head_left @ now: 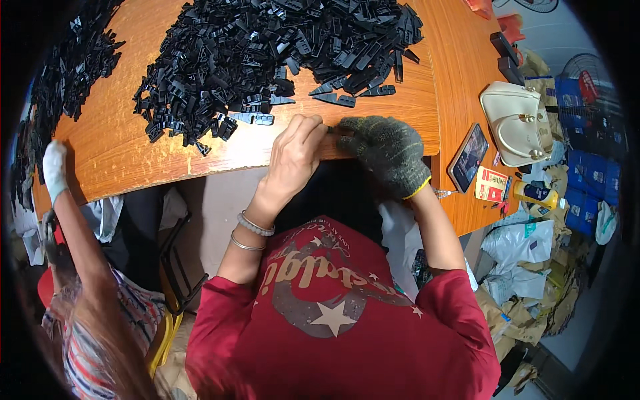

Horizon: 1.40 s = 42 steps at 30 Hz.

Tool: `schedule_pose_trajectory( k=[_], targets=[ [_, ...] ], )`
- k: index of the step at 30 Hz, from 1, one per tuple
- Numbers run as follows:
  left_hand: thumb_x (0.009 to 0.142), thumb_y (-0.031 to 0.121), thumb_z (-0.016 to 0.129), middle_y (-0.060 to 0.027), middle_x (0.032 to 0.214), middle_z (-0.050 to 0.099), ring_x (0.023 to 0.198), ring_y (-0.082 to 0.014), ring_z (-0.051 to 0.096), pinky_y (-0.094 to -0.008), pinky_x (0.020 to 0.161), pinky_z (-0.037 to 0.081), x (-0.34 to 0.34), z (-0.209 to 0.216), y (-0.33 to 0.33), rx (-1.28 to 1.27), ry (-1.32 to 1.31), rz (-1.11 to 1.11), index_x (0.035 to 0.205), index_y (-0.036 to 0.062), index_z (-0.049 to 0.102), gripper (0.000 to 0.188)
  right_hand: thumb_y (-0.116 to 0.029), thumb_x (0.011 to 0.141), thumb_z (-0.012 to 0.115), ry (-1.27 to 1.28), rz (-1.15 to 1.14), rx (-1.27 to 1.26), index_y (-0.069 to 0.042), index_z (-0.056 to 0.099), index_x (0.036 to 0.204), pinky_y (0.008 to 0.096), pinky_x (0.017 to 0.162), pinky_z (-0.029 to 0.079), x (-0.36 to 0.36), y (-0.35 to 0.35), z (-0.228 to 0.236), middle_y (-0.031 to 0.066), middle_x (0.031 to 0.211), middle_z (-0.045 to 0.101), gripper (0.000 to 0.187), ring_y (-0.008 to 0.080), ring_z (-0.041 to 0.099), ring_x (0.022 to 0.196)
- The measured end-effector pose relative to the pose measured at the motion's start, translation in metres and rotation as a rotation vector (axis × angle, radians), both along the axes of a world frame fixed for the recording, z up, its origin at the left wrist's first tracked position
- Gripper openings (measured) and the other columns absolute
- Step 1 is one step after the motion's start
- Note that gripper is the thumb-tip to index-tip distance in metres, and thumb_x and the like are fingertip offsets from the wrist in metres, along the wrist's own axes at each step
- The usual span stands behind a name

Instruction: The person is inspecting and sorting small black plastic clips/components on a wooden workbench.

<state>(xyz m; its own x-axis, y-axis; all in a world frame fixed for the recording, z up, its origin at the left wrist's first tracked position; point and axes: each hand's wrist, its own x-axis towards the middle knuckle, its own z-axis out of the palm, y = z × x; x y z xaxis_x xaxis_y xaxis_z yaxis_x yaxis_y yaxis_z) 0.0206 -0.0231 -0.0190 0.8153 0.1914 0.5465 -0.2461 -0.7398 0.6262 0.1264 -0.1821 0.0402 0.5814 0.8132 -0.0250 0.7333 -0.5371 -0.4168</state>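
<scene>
At the near edge of the wooden tabletop (133, 160), the person's two hands meet over one small black plastic piece (331, 129). The left hand (293, 155) is bare, with two bracelets on the wrist. Its fingers are curled closed and pinch the piece at the tips. The right hand (387, 150) wears a dark knitted glove with a yellow cuff. Its fingers are also bent closed around the other end of the same piece, so both hands grip it together, just over the edge of the tabletop. The piece is mostly hidden between the fingertips, so its exact shape cannot be told.

Just behind the hands lies a large heap of black plastic pieces (267, 53), which covers most of the tabletop and stays within easy reach. A second, smaller heap (70, 67) lies on the far left. There, another person's hand in a white glove (55, 170) rests on the edge of the tabletop, well apart from the two working hands.

To the right, away from the heap, lie a phone (469, 157), a cream handbag (517, 127) and a small red and white box (491, 185). These personal things seem to be kept aside so they do not mix with the pieces.
</scene>
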Motion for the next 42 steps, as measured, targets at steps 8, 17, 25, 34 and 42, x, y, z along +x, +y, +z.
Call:
schedule_pose_trajectory(
  k=[8,17,25,34,42],
  targets=[
    [0.06,-0.011,0.06,-0.0144,0.1,0.058,0.085,-0.0319,0.056,-0.0402,0.07,0.051,0.0,-0.006,0.001,-0.051,-0.019,-0.024,0.094,-0.0045,0.06,0.035,-0.033,0.087,0.06,-0.094,0.155,-0.067,-0.011,0.069,0.089,0.0437,0.065,0.049,0.01,0.015,0.008,0.0119,0.079,0.066,0.024,0.032,0.063,0.076],
    [0.061,-0.011,0.058,-0.0169,0.099,0.059,0.087,-0.0338,0.057,-0.0408,0.074,0.052,0.0,-0.009,0.004,-0.109,-0.016,-0.099,0.09,-0.0059,0.059,0.03,-0.028,0.075,0.066,-0.2,0.414,-0.242,-0.01,0.066,0.08,0.0429,0.061,0.048,0.005,0.048,0.012,0.0093,0.076,0.065,0.018,0.0294,0.064,0.074],
    [0.066,-0.012,0.063,-0.0131,0.096,0.063,0.086,-0.0327,0.061,-0.0366,0.072,0.052,0.0,-0.013,0.005,-0.108,-0.031,-0.031,0.091,-0.0026,0.063,0.026,-0.03,0.084,0.066,-0.033,0.099,-0.129,-0.011,0.066,0.094,0.0429,0.063,0.05,0.004,0.026,0.024,0.0112,0.082,0.066,0.022,0.0313,0.065,0.076],
    [0.095,0.004,0.054,-0.0142,0.103,0.066,0.069,-0.0149,0.061,-0.0256,0.061,0.051,-0.008,0.008,0.004,-1.474,0.317,-0.355,0.115,-0.0061,0.059,0.023,-0.006,0.085,0.058,0.71,-0.455,0.417,-0.001,0.065,0.115,0.0258,0.073,0.054,-0.028,-0.027,0.033,0.0084,0.1,0.071,0.031,0.012,0.068,0.083],
    [0.091,0.009,0.062,-0.012,0.074,0.065,0.052,-0.0162,0.061,-0.0238,0.044,0.048,0.003,0.031,-0.019,-1.543,0.634,-0.374,0.112,-0.0095,0.059,0.028,-0.006,0.081,0.064,0.678,-0.465,0.304,-0.004,0.068,0.111,0.0263,0.065,0.053,-0.036,-0.02,0.051,0.0097,0.086,0.072,0.03,0.0141,0.068,0.071]
  ],
)
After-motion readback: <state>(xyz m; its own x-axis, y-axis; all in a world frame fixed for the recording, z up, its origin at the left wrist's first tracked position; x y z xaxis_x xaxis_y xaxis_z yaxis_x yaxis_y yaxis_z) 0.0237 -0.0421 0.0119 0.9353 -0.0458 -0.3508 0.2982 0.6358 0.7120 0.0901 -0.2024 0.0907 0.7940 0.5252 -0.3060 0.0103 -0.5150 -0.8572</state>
